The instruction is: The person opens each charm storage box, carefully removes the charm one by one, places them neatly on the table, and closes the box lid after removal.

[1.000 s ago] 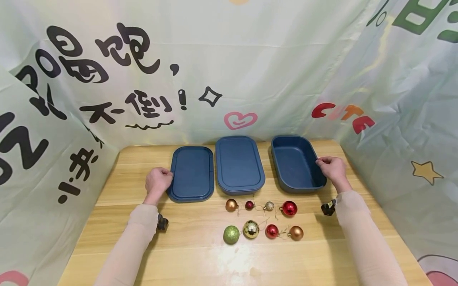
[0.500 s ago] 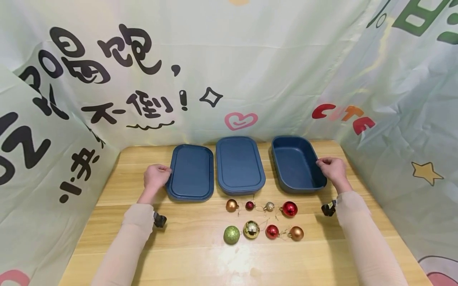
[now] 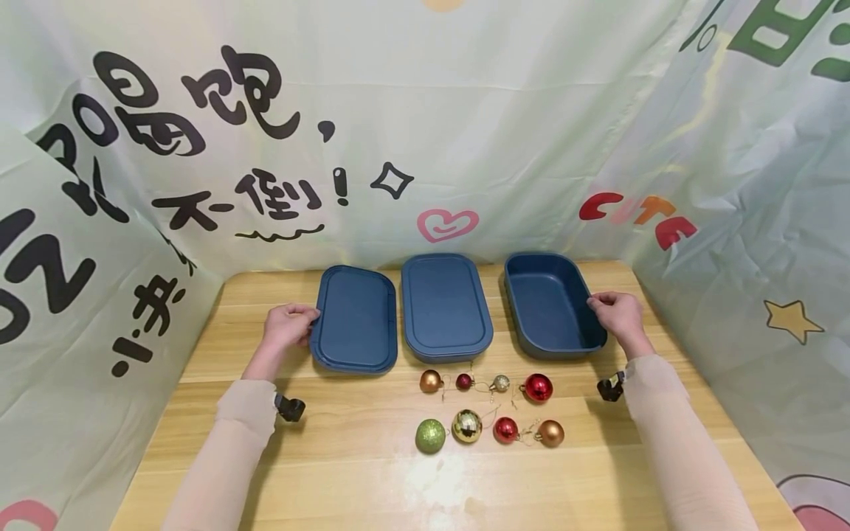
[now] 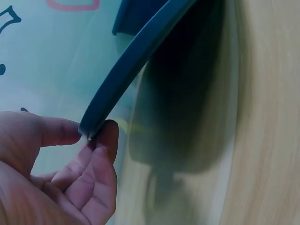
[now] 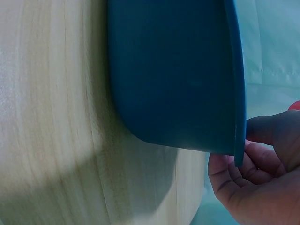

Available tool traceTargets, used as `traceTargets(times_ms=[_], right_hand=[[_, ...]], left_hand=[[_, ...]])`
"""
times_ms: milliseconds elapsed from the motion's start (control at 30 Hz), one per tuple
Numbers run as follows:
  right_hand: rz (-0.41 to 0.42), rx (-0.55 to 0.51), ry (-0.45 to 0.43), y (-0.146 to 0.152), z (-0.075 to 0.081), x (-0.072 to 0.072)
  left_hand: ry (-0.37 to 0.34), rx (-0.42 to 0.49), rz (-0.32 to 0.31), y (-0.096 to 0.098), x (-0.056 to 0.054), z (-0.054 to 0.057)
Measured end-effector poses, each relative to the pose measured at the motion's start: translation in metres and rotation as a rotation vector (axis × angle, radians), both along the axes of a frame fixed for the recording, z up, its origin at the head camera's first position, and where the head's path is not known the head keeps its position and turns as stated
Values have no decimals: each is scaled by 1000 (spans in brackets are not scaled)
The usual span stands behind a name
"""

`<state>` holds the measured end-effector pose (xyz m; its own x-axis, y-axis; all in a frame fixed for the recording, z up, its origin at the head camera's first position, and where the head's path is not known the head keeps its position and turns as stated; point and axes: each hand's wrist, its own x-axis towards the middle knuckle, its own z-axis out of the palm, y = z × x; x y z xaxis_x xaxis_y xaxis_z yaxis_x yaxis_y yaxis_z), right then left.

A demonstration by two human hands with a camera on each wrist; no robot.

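My left hand [image 3: 288, 327] pinches the left edge of a flat dark blue lid [image 3: 355, 318]. In the left wrist view, the lid [image 4: 119, 77] slants over the table with a dark shadow under it, its edge held between thumb and fingers [image 4: 104, 154]. On the other side, my right hand [image 3: 619, 313] pinches the right rim of an open blue storage box [image 3: 547, 306]. That box has nothing inside. The right wrist view shows the box's outer wall [image 5: 173, 79] from the side, its rim between thumb and fingertips of the hand [image 5: 267, 164].
Between lid and open box stands a second blue box with its lid on [image 3: 446, 306]. In front lie two rows of Christmas baubles, among them a green one [image 3: 430, 436], a gold one [image 3: 467, 426] and a red one [image 3: 537, 387]. A printed curtain [image 3: 505, 147] closes the back.
My left hand has shifted slightly left and away from me, and the lid's left side has risen, so it now tilts. My right hand and the open box have stayed put.
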<state>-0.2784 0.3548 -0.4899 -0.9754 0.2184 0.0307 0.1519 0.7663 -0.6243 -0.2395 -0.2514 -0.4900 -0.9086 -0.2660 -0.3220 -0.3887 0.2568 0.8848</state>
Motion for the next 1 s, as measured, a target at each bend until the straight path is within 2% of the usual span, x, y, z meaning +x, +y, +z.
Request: traceTargets(times_ms=[267, 600, 800, 1000], right_hand=[[7, -3, -2, 1, 0, 0], [16, -4, 7, 2, 0, -1], [17, -12, 10, 2, 1, 0], [10, -13, 13, 1, 1, 0]], left_hand=[[-7, 116, -37, 1, 0, 7], [-59, 288, -164, 6, -2, 20], [-3, 411, -211, 14, -5, 26], [81, 407, -202, 31, -4, 36]])
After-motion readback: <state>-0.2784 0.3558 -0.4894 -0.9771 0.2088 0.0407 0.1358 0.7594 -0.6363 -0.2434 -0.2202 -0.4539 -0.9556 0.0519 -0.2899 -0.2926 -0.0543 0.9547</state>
